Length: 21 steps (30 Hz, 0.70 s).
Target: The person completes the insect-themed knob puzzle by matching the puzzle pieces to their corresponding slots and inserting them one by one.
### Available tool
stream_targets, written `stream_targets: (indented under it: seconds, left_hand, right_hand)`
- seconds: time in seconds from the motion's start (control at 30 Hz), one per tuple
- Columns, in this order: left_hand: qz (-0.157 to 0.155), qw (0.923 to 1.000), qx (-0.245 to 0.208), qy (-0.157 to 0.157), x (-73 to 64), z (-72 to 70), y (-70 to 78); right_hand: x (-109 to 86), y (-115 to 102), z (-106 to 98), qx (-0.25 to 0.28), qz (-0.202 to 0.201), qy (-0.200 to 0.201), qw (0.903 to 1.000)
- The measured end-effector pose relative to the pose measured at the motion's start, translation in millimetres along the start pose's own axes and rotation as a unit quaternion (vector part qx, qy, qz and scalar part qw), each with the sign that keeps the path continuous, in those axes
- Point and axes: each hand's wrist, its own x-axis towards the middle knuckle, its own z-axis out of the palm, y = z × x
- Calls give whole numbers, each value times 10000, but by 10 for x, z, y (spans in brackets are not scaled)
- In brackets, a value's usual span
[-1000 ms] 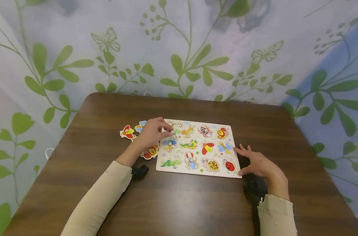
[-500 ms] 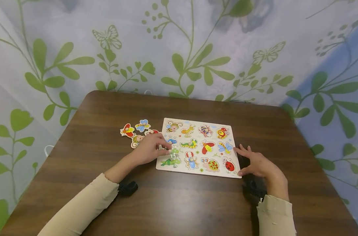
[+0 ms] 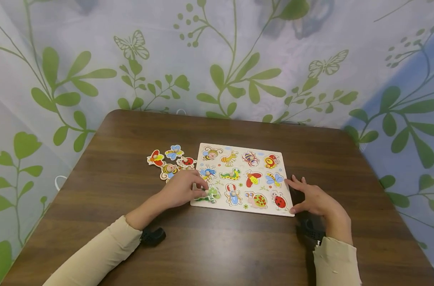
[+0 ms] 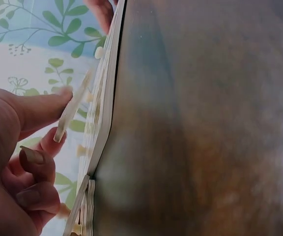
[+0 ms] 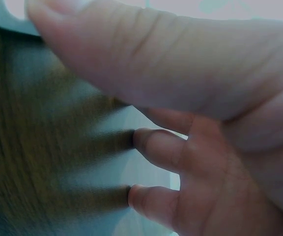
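My left hand (image 3: 183, 190) pinches a green grasshopper puzzle piece (image 3: 212, 194) by its knob, over the lower-left corner of the insect puzzle board (image 3: 239, 151). In the left wrist view the piece (image 4: 72, 108) is tilted, apart from the board's face. Pieces with knobs sit in the board: a blue mosquito (image 3: 207, 173), a caterpillar (image 3: 231, 174) and a stag beetle (image 3: 233, 195). My right hand (image 3: 315, 198) rests at the board's right edge, with thumb and fingers spread along it. Its thumb (image 5: 181, 64) is large in the right wrist view.
Loose knobbed pieces lie left of the board: a red fly (image 3: 155, 158), a blue dragonfly (image 3: 174, 152), a bee (image 3: 169, 171) and a ladybug (image 3: 186, 162). More is partly hidden behind my left hand. A leaf-patterned cloth (image 3: 149, 59) hangs behind the brown table (image 3: 231, 246).
My left hand has carried the grasshopper piece from the board's upper-left corner down to its lower-left corner, uncovering the loose pieces. The right hand has stayed at the board's edge.
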Motion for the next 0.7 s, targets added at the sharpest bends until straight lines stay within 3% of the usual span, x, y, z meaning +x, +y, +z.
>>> stream_targets:
  seconds: [0.43, 0.7]
  left_hand:
    - [5, 9992, 393, -34, -6, 87, 29]
    - [216, 9977, 637, 23, 1, 140, 21]
  right_hand:
    - [17, 1, 24, 4, 61, -25, 10000]
    - [11, -7, 7, 13, 117, -38, 9999]
